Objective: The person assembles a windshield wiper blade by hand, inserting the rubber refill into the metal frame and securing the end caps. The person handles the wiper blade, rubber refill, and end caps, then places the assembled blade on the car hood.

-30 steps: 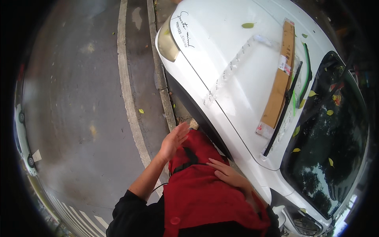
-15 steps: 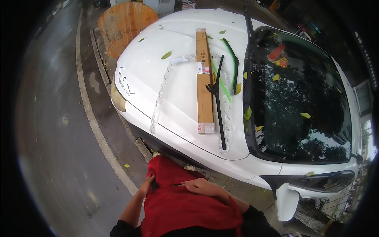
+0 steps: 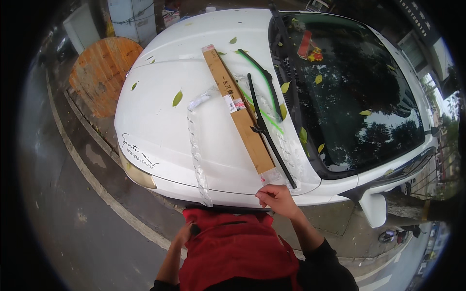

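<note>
My right hand point(image 3: 275, 200) reaches to the near edge of a white car's bonnet point(image 3: 165, 131), fingers curled just below the end of a clear plastic tray point(image 3: 289, 154); a grip is not discernible. On that tray lies a black wiper blade point(image 3: 268, 132). Beside it are a long brown cardboard box point(image 3: 238, 110) and a green wiper strip point(image 3: 264, 78). A second clear plastic sleeve point(image 3: 196, 145) runs down the bonnet to the left. My left hand point(image 3: 185, 234) hangs low against my red garment point(image 3: 233, 247), mostly hidden.
The dark windscreen point(image 3: 359, 92) with yellow leaves is at the right, a wing mirror point(image 3: 374, 209) near me. A round wooden board point(image 3: 99, 72) leans ahead of the car. Wet asphalt with a white line point(image 3: 92, 182) lies to the left.
The view has swung up and right over the bonnet. My right hand has left the red garment and reached onto the bonnet's edge; my left hand has dropped to my side.
</note>
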`<state>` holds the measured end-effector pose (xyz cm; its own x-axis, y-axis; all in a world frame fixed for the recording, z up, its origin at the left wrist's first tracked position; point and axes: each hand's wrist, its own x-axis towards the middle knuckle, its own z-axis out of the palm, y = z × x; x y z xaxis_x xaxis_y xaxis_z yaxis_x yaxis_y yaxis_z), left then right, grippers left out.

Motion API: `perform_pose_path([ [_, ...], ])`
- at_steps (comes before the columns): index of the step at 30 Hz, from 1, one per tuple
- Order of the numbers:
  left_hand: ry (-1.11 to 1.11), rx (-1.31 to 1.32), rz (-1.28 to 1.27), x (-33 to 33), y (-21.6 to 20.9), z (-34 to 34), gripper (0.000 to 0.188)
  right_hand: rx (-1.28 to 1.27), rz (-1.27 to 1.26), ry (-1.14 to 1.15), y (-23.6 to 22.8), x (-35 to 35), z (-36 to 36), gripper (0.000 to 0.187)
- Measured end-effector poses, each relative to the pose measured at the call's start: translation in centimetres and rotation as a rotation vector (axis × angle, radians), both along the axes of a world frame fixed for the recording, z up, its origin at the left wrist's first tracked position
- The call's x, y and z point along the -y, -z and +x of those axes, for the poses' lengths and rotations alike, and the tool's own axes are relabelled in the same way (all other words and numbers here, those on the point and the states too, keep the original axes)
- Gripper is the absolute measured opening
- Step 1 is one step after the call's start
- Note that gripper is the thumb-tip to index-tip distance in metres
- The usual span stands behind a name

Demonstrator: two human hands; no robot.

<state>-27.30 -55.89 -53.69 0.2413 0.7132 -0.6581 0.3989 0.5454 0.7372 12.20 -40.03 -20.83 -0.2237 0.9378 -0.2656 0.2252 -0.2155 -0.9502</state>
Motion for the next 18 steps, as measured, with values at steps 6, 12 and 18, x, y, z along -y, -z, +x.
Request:
perform_pose_path([
  [6, 0.226, -0.252, 0.064, -8.3, -9.9, -1.0, 0.023, 0.392, 0.286, 0.373, -0.9, -6.3, 1.4, 0.008],
  [12, -0.11, -0.33, 0.191, -9.5, -11.2, 0.9, 0.02, 0.83, 0.566, 0.267, 0.9, -11.2, 2.4, 0.022],
  [18, -0.464, -0.453, 0.348, -8.1, -12.3, 3.8, 0.023, 0.782, 0.662, 0.202, 1.9, -13.7, 3.1, 0.029],
])
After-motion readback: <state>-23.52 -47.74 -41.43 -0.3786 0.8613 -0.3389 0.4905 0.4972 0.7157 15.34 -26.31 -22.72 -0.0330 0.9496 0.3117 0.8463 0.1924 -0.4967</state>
